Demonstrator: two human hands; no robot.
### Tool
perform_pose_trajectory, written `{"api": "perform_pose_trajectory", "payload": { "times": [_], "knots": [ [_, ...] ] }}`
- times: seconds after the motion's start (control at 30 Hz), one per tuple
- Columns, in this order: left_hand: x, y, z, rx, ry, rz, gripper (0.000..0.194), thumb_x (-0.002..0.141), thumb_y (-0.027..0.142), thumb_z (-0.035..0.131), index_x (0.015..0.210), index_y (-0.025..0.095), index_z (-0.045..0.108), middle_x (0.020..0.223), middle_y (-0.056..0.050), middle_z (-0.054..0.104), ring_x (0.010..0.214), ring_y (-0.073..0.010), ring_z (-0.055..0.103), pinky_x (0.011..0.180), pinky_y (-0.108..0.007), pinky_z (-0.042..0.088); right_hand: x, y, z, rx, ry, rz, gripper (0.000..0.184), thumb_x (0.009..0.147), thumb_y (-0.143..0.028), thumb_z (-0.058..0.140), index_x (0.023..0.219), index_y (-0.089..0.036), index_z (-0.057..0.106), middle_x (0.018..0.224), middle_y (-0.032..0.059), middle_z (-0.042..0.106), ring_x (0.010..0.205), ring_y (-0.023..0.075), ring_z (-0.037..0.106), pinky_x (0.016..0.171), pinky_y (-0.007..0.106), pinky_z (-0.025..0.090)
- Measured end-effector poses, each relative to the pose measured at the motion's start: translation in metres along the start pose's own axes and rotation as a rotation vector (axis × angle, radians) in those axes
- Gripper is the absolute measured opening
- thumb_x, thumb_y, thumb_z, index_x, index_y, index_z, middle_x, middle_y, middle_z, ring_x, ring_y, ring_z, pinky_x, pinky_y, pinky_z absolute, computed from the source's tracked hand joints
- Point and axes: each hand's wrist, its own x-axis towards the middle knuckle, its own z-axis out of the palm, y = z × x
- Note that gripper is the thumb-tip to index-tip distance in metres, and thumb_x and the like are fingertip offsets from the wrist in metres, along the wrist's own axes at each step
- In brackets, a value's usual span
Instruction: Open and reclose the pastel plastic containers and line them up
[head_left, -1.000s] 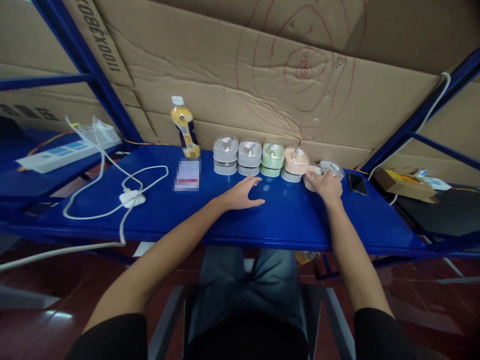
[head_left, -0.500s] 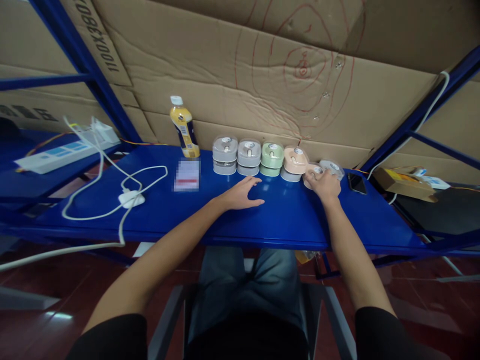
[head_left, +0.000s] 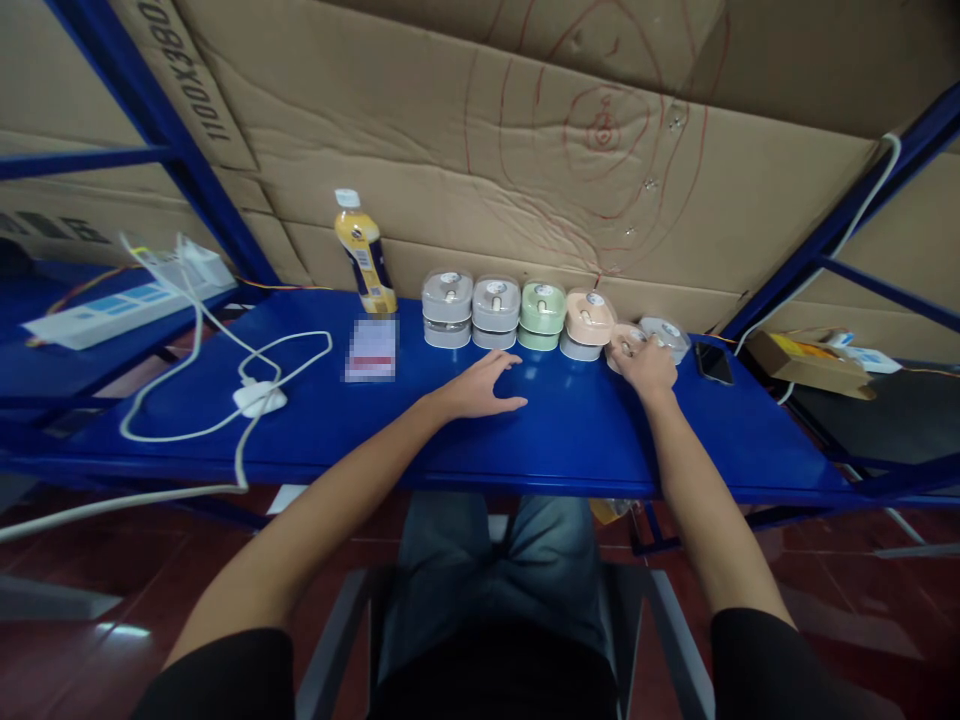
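Note:
My right hand (head_left: 649, 372) is at the right end of a row of small lidded boxes. Its fingers are closed on a peach box (head_left: 624, 336), partly hiding it. A low grey-white box (head_left: 667, 335) lies just behind that hand. To its left, a peach box (head_left: 589, 312) sits tilted on a grey box (head_left: 582, 350). My left hand (head_left: 484, 388) hovers over or rests on the table, fingers apart and holding nothing. Beyond it are stacked boxes with clear lids: grey (head_left: 448, 298), another grey (head_left: 496, 302) and green (head_left: 541, 308).
On the blue table (head_left: 555, 440) stands a yellow drink bottle (head_left: 365, 255) beside a blurred card (head_left: 372, 350). A white adapter (head_left: 259, 399) with looped cable lies left; a phone (head_left: 713, 364) lies right. A cardboard wall (head_left: 420, 170) closes the back.
My right hand has shifted slightly left over the peach box, uncovering more of the grey-white box behind. The left hand has kept its pose. The whole view has moved slightly.

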Motion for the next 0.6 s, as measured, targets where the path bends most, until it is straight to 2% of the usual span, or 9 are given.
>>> {"api": "perform_pose_trajectory", "payload": {
  "times": [0.23,0.33,0.43,0.6],
  "knots": [
    [0.000,0.001,0.000,-0.003,-0.002,0.001,0.073,0.085,0.058,0.073,0.144,0.021,0.051,0.146,-0.016,0.054,0.133,-0.0342,0.061,0.117,-0.051,0.049,0.000,0.002,0.007,-0.027,0.006,-0.034,0.089,0.090,-0.076,0.057,0.147,-0.008,0.051,0.144,0.0327,0.052,0.130,0.0506,0.059,0.102,0.059,0.051],
    [0.000,0.000,0.000,0.002,-0.003,0.003,0.072,0.085,0.057,0.074,0.144,0.023,0.051,0.146,-0.014,0.054,0.133,-0.0331,0.061,0.117,-0.050,0.049,-0.002,0.001,0.010,-0.042,0.028,-0.055,0.086,0.094,-0.076,0.050,0.147,-0.008,0.051,0.143,0.0329,0.053,0.129,0.0503,0.059,0.101,0.058,0.052],
    [0.000,-0.002,0.001,0.002,0.000,0.007,0.071,0.085,0.057,0.074,0.144,0.024,0.051,0.146,-0.013,0.054,0.133,-0.0325,0.061,0.117,-0.049,0.049,-0.004,0.001,0.011,-0.043,0.041,-0.066,0.081,0.098,-0.071,0.046,0.146,-0.006,0.050,0.142,0.0330,0.053,0.128,0.0483,0.060,0.101,0.057,0.052],
    [0.001,-0.001,0.000,0.008,-0.019,-0.010,0.073,0.085,0.057,0.074,0.145,0.023,0.051,0.145,-0.014,0.054,0.134,-0.0335,0.060,0.118,-0.050,0.048,-0.007,0.000,0.008,-0.037,0.039,-0.066,0.081,0.097,-0.069,0.052,0.148,-0.006,0.047,0.144,0.0318,0.051,0.120,0.0433,0.066,0.101,0.053,0.054]
  ]
}}
